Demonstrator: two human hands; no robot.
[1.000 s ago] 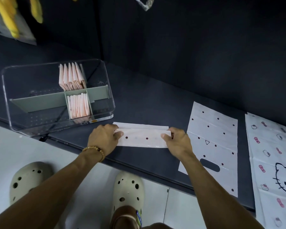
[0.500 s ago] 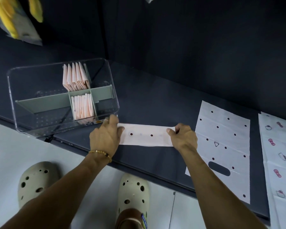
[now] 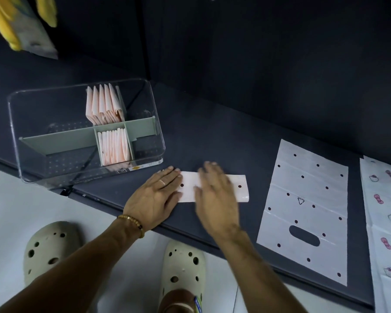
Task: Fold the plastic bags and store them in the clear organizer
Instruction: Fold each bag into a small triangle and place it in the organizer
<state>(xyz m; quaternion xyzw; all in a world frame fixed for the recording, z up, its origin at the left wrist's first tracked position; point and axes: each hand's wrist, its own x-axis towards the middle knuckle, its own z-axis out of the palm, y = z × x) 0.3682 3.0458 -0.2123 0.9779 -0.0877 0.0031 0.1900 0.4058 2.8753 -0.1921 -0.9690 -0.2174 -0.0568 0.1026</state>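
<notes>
A white dotted plastic bag folded into a narrow strip point(image 3: 240, 188) lies on the dark table near its front edge. My left hand point(image 3: 155, 199) lies flat with straight fingers on the strip's left end. My right hand point(image 3: 215, 195), blurred by motion, is flat with spread fingers over the strip's middle. The clear organizer point(image 3: 32, 159) stands at the left, with green dividers and several folded pink-white bags point(image 3: 114, 149) upright in two middle compartments.
An unfolded white dotted bag point(image 3: 303, 199) with a cut-out handle lies flat to the right. A cartoon-cat printed bag point(image 3: 384, 222) lies at the far right edge. A dark wall rises behind the table point(image 3: 212, 143). Yellow items point(image 3: 14, 26) hang at top left.
The bag has been folded narrower. Both hands let go of the strip's ends and flattened; the right hand slid left along the strip toward the left hand.
</notes>
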